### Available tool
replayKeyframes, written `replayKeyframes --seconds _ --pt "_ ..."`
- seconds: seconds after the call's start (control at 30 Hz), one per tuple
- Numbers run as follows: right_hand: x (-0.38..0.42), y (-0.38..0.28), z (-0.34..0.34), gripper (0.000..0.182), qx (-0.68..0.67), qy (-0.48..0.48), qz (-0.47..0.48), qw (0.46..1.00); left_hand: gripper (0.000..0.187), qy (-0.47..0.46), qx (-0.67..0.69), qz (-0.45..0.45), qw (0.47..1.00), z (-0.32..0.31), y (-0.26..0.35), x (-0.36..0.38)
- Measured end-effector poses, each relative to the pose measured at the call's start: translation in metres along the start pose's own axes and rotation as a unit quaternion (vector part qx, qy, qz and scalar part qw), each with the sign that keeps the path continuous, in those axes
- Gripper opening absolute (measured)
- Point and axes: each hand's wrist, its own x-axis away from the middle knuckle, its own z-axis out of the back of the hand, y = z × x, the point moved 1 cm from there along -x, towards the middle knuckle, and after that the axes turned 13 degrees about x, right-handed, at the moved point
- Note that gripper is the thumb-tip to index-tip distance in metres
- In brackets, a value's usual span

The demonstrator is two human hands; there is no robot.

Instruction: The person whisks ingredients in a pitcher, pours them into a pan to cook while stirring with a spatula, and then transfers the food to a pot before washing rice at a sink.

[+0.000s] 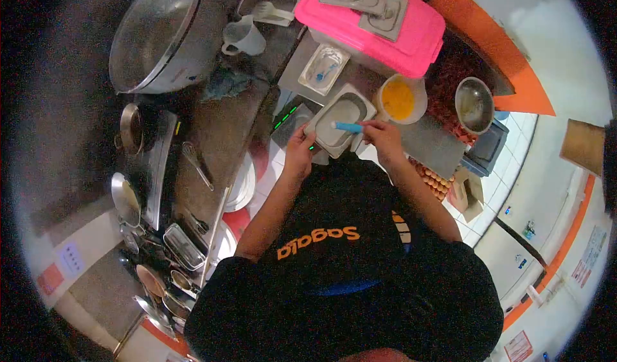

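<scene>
In the head view my left hand (299,151) grips the left edge of a small rectangular steel food pan (369,110), tilted in front of my chest. My right hand (384,138) is closed around a light blue stick-like tool (348,127) with a pale tip, which reaches over the pan's opening. Its exact kind is too small to make out. Just beyond the right hand stands a white bowl of orange-yellow liquid (398,100). Another small steel pan (323,70) with something blue inside sits on the counter past the held pan.
A pink-lidded box (411,47) carries steel lids. At left are a large pot (182,72), a white jug (244,36), a whisk (197,165) and hanging pans (126,199). To the right stand a metal bowl (474,105), eggs (432,181) and a cardboard box (465,195).
</scene>
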Motion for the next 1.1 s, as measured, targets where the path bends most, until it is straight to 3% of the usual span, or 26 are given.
replayKeyframes --seconds 0.17,0.23,0.27,0.3,0.37,0.4,0.47,0.6,0.77,0.9,0.97,1.0,1.07,1.1 --pt "0.018 -0.022 0.051 0.022 -0.163 0.011 0.003 0.987 0.03 -0.03 -0.011 -0.015 0.999 -0.013 0.008 -0.011" --pt "0.023 -0.034 0.074 0.02 -0.17 0.113 0.03 0.979 0.029 -0.027 -0.015 -0.024 0.999 -0.029 0.013 -0.013" --pt "0.027 -0.041 0.085 0.019 0.013 0.23 0.033 0.973 0.029 -0.04 -0.001 -0.035 0.999 -0.036 0.015 -0.013" --pt "0.03 -0.041 0.091 0.019 0.012 0.236 0.034 0.971 0.029 -0.051 0.013 -0.046 0.998 -0.041 0.016 -0.013" --pt "0.031 -0.047 0.104 0.017 0.258 0.414 0.122 0.864 0.029 -0.063 0.003 -0.05 0.997 -0.042 0.014 -0.022" --pt "0.033 -0.052 0.102 0.017 0.258 0.415 0.124 0.864 0.03 -0.066 -0.009 -0.053 0.996 -0.042 0.013 -0.024" --pt "0.043 -0.066 0.081 0.016 0.202 0.327 0.19 0.904 0.03 -0.069 -0.027 -0.049 0.996 -0.047 0.014 -0.024" --pt "0.044 -0.082 0.027 0.014 0.307 0.196 0.316 0.876 0.031 -0.069 0.01 -0.026 0.997 -0.062 0.014 -0.021" --pt "0.023 -0.068 -0.004 0.02 0.424 0.15 0.353 0.82 0.032 -0.109 0.001 -0.021 0.994 -0.072 0.017 -0.018" --pt "0.025 -0.071 -0.008 0.018 0.411 0.129 0.354 0.83 0.031 -0.109 -0.015 -0.018 0.994 -0.067 0.016 -0.019" --pt "0.023 -0.069 -0.005 0.017 0.284 0.101 0.225 0.926 0.031 -0.107 -0.007 -0.021 0.994 -0.067 0.014 -0.02" --pt "0.023 -0.07 -0.001 0.017 0.283 0.1 0.225 0.927 0.032 -0.106 0.003 -0.023 0.994 -0.068 0.014 -0.021" --pt "0.025 -0.069 0.01 0.018 0.106 0.037 0.069 0.991 0.032 -0.102 -0.003 -0.02 0.995 -0.067 0.015 -0.018" --pt "0.025 -0.067 0.014 0.018 0.104 0.039 0.069 0.991 0.032 -0.101 -0.008 -0.018 0.995 -0.068 0.017 -0.017"
